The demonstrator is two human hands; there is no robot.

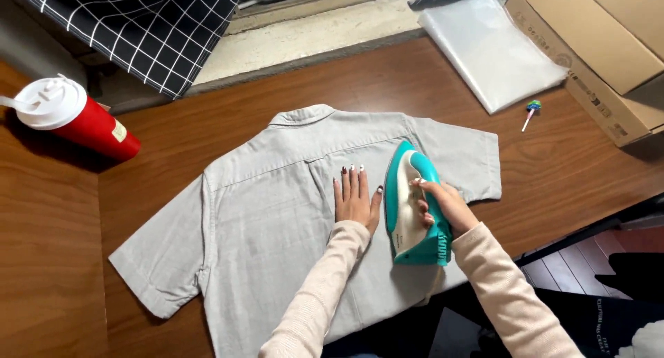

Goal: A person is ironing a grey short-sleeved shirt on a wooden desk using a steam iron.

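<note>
A light grey short-sleeved shirt (270,219) lies spread back-up on the brown wooden table (553,171), collar away from me. My left hand (355,200) rests flat on the shirt's back, fingers together and pointing away. Just right of it my right hand (443,204) grips the handle of a teal and white iron (413,206), which stands soleplate-down on the shirt near the right sleeve.
A red cup with a white lid (69,119) stands at the far left. A stack of clear plastic bags (491,50) and cardboard boxes (602,47) lie at the far right. A small lollipop (530,112) lies near them. Black checked fabric (145,26) hangs at the back.
</note>
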